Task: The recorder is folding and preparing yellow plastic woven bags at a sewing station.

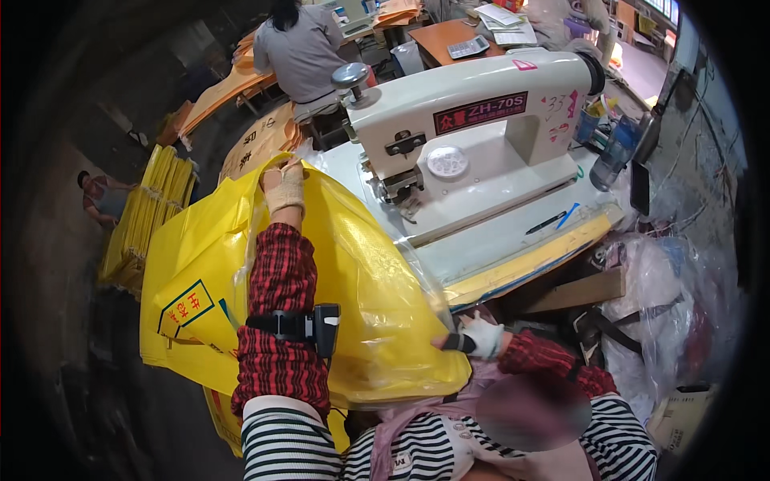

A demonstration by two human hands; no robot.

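Observation:
A large yellow plastic sack (365,297) spreads in front of me, left of the sewing machine, with clear film along its right edge. My left hand (283,184), wrapped in a tan covering, is closed on the sack's far edge at the end of a stretched-out arm. Close to my body, my right hand (475,337), in a white covering with a black band on one finger, pinches the sack's near right edge. Beside the sack stands the white industrial sewing machine (481,104), and neither hand touches it.
A black pen (547,223) and a blue tool (569,216) lie on the machine table (513,252). Beyond them are a water bottle (616,152) and a phone (639,188). Bundled yellow sacks (148,216) stand far left. A seated person (297,52) works behind.

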